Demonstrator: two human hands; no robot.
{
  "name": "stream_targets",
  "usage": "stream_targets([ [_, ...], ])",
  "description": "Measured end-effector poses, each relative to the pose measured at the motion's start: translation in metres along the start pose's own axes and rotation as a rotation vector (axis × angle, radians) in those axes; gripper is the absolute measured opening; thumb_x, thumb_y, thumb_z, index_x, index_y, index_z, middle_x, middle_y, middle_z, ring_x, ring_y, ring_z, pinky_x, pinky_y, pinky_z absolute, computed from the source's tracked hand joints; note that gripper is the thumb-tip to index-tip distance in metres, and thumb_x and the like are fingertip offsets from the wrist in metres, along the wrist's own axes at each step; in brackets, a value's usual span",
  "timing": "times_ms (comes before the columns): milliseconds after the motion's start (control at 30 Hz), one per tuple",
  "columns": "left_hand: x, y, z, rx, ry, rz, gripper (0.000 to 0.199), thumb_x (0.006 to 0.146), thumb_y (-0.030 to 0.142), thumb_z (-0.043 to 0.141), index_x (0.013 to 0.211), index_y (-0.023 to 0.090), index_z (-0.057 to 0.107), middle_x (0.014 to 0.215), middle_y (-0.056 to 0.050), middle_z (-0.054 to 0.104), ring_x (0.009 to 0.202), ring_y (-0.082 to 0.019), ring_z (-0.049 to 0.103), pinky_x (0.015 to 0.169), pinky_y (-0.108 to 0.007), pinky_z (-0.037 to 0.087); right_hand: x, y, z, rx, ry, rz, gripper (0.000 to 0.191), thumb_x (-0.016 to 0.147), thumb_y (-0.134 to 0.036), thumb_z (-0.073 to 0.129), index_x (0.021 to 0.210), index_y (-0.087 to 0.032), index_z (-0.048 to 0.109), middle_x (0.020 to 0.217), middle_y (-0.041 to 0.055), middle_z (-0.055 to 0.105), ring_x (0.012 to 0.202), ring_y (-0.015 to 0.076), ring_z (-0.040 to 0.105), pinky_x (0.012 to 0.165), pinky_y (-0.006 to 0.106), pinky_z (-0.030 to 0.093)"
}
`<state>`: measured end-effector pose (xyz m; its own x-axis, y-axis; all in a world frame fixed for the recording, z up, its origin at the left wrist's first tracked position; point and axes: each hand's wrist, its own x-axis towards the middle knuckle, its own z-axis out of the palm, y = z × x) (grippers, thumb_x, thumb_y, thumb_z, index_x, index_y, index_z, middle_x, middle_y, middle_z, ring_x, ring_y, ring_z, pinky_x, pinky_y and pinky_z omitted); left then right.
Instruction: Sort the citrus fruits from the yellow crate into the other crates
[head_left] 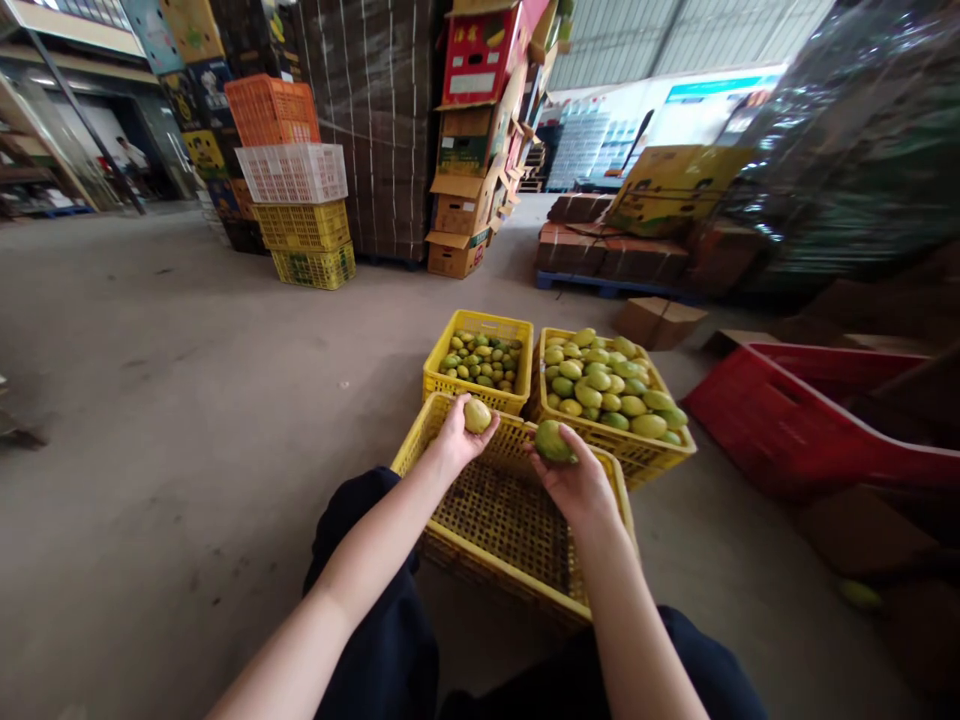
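Observation:
My left hand [459, 438] holds a yellow lemon [477, 415] above the far left part of a yellow crate [517, 570]. A greener lemon [553, 441] is in my right hand [581, 478], over the same crate's right side. Only the crate's bare slatted bottom shows between my arms. Behind it on the left, a yellow crate [491, 322] holds small green and yellow fruit [480, 360]. Large yellow-green lemons [598, 381] are heaped in another yellow crate [637, 456] at the right.
A red bin [765, 440] stands to the right, near cardboard boxes [660, 320]. One green fruit [860, 596] lies at lower right. Stacked baskets [291, 176], tall carton stacks [461, 150] and a loaded blue pallet [589, 284] stand farther back. A person [133, 158] is far left.

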<state>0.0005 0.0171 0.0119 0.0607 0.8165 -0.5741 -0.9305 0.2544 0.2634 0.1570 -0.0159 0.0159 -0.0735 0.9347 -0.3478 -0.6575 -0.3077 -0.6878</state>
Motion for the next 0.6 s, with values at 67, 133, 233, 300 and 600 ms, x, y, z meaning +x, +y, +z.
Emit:
stream_targets([
  [67,0.000,-0.005,0.003,0.012,0.016,-0.028,0.017,0.085,0.027,0.054,0.074,0.014,0.053,0.065,-0.002,0.056,0.058,-0.013,0.058,0.050,-0.026,0.056,-0.001,0.000,0.000,-0.020,0.002,0.006,0.005,0.076,-0.021,0.062,0.079,-0.017,0.060,0.063,0.0032,0.067,0.048,0.0156,0.063,0.037,0.021,0.051],
  [133,0.000,-0.010,0.005,0.021,0.024,-0.044,0.016,0.085,0.027,0.055,0.075,0.015,0.053,0.064,-0.002,0.056,0.057,-0.013,0.058,0.049,-0.026,0.056,-0.002,-0.001,0.000,-0.029,-0.010,0.016,0.011,0.078,-0.028,0.061,0.076,-0.017,0.059,0.059,0.0031,0.065,0.042,0.0144,0.059,0.032,0.020,0.046],
  [233,0.000,-0.018,0.010,0.015,0.034,-0.054,0.012,0.084,0.024,0.057,0.077,0.015,0.054,0.065,-0.002,0.057,0.057,-0.013,0.058,0.050,-0.026,0.057,-0.006,-0.003,0.003,-0.034,-0.016,0.024,0.023,0.082,-0.037,0.054,0.073,-0.016,0.058,0.057,0.0050,0.064,0.040,0.0137,0.056,0.030,0.021,0.041],
  [300,-0.001,-0.023,0.012,0.006,0.028,-0.075,0.011,0.084,0.023,0.057,0.079,0.014,0.055,0.066,-0.003,0.057,0.058,-0.014,0.059,0.049,-0.025,0.056,-0.008,-0.004,0.005,-0.036,0.001,0.017,0.023,0.082,-0.035,0.052,0.073,-0.016,0.058,0.057,0.0057,0.065,0.040,0.0129,0.055,0.031,0.020,0.040],
  [600,0.007,-0.041,0.014,-0.075,-0.033,-0.186,0.039,0.085,0.044,0.042,0.088,0.010,0.060,0.067,-0.007,0.059,0.053,-0.016,0.055,0.045,-0.025,0.044,-0.007,-0.007,0.003,0.010,-0.090,0.002,0.010,0.076,-0.025,0.060,0.079,-0.016,0.061,0.067,0.0048,0.069,0.051,0.0166,0.062,0.042,0.026,0.051],
])
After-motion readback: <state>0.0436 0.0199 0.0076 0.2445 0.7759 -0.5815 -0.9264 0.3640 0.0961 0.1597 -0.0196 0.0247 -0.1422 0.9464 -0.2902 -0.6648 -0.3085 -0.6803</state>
